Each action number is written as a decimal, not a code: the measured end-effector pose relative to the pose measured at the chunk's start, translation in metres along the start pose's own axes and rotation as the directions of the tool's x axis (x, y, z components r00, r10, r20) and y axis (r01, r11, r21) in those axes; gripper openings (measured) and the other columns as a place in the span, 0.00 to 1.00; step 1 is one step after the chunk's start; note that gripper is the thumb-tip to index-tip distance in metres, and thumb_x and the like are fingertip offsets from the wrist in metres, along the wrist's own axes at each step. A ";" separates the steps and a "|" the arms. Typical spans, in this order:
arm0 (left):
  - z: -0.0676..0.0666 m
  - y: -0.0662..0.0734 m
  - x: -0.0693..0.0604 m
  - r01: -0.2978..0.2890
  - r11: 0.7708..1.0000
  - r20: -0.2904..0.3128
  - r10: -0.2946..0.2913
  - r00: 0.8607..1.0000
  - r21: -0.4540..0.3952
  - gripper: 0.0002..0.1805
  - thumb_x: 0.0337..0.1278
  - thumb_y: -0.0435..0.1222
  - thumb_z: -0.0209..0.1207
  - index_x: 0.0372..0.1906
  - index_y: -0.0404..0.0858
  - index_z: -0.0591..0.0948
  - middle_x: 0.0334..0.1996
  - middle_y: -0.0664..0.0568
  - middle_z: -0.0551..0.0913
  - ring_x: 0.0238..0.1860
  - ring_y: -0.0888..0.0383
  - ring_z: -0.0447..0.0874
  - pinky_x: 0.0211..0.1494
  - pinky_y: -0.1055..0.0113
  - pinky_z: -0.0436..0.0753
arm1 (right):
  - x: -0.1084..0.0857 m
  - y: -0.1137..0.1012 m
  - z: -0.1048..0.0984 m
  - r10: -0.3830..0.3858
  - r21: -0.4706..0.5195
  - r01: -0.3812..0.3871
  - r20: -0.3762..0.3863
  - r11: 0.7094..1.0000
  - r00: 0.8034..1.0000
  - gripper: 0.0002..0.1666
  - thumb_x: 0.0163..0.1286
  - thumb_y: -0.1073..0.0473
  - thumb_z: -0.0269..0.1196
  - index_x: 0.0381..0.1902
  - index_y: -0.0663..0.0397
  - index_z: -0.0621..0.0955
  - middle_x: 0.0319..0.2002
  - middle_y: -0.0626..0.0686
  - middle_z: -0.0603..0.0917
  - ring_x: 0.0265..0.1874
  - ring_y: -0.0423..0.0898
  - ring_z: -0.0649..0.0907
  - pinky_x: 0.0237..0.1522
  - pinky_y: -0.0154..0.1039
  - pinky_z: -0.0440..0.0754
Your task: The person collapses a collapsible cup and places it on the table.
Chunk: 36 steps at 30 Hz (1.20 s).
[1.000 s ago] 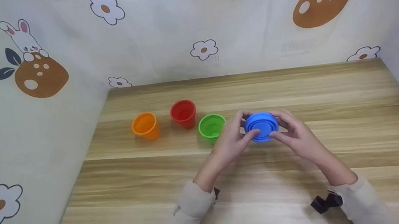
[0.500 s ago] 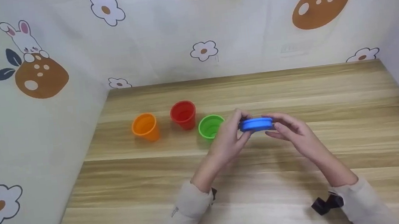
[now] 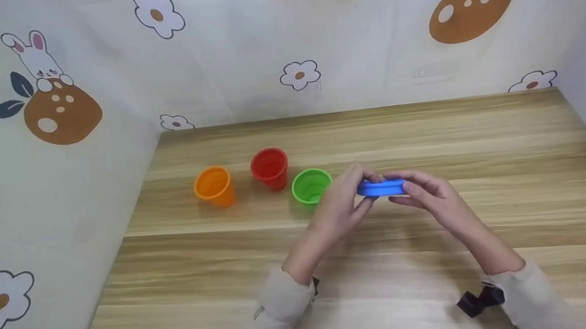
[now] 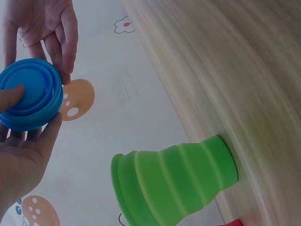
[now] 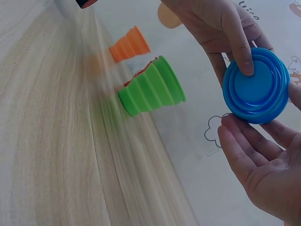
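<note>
- A pale wall covering (image 3: 367, 40), printed with rabbits and flowers, backs a wood-grain tabletop (image 3: 203, 296), where a green cup (image 3: 309, 187) stands upright.
- Just right of the green cup, as the person sees it, a flat blue ringed disc (image 3: 384, 188) is held above the table, nearly edge-on to the head camera.
- The left hand (image 3: 339, 203), nearest the green cup, clamps the disc's near-cup side, thumb pressed on its ringed face and fingers behind.
- Farther right of the green cup, the right hand (image 3: 434, 195) pinches the disc's opposite edge, thumb and fingers at the rim.
- Left of the green cup stand a red cup (image 3: 270, 171), near it, and an orange cup (image 3: 215, 187), farther off.
</note>
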<state>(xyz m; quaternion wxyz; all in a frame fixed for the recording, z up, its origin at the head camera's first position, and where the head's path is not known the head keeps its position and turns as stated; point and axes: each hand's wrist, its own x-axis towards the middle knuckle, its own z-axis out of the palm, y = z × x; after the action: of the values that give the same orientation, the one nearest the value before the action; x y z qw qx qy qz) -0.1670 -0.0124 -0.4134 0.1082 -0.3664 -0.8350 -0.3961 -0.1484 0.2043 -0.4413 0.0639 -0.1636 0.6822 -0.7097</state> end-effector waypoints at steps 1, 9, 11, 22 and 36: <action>0.000 0.000 0.000 0.001 1.000 -0.001 -0.001 1.000 -0.006 0.11 0.62 0.26 0.61 0.47 0.36 0.74 0.46 0.47 0.80 0.51 0.55 0.81 0.62 0.70 0.80 | 0.000 0.000 0.000 0.005 0.000 -0.005 -0.013 1.000 1.000 0.23 0.80 0.63 0.47 0.64 0.76 0.71 0.54 0.40 0.85 0.52 0.40 0.86 0.56 0.39 0.85; 0.000 -0.002 0.000 0.099 0.992 0.018 -0.098 0.995 -0.080 0.17 0.64 0.32 0.62 0.55 0.37 0.73 0.53 0.49 0.76 0.57 0.57 0.78 0.68 0.69 0.77 | -0.003 -0.005 0.003 0.034 0.002 -0.034 -0.144 0.999 0.989 0.20 0.77 0.67 0.50 0.62 0.73 0.75 0.52 0.44 0.87 0.50 0.42 0.87 0.55 0.39 0.85; 0.000 -0.003 0.000 0.153 0.979 0.033 -0.150 0.988 -0.133 0.20 0.64 0.35 0.63 0.58 0.38 0.71 0.56 0.49 0.75 0.61 0.57 0.76 0.70 0.68 0.76 | -0.003 -0.007 0.003 0.034 0.004 -0.033 -0.168 0.999 0.985 0.20 0.77 0.67 0.51 0.61 0.72 0.75 0.52 0.45 0.87 0.50 0.41 0.87 0.55 0.37 0.85; -0.004 -0.006 -0.002 0.367 0.814 0.123 -0.351 0.928 -0.450 0.35 0.55 0.41 0.71 0.66 0.40 0.68 0.64 0.50 0.74 0.63 0.56 0.77 0.71 0.57 0.76 | -0.005 -0.007 0.000 0.010 -0.040 -0.019 -0.229 0.999 0.973 0.19 0.75 0.68 0.54 0.61 0.68 0.77 0.51 0.45 0.87 0.50 0.40 0.86 0.53 0.32 0.85; -0.005 -0.007 -0.002 0.417 0.773 0.128 -0.408 0.904 -0.479 0.30 0.61 0.43 0.67 0.64 0.38 0.71 0.60 0.49 0.80 0.62 0.57 0.79 0.68 0.60 0.79 | -0.007 -0.006 -0.003 -0.030 -0.035 0.023 -0.222 0.999 0.975 0.21 0.73 0.71 0.55 0.62 0.70 0.76 0.55 0.42 0.86 0.56 0.37 0.83 0.56 0.30 0.83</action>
<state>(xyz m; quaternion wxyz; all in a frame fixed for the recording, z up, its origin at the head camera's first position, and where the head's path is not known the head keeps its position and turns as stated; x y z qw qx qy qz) -0.1708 -0.0199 -0.4147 -0.0860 -0.1933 -0.7656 -0.6075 -0.1424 0.2092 -0.4366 -0.0247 -0.0933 0.6942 -0.7133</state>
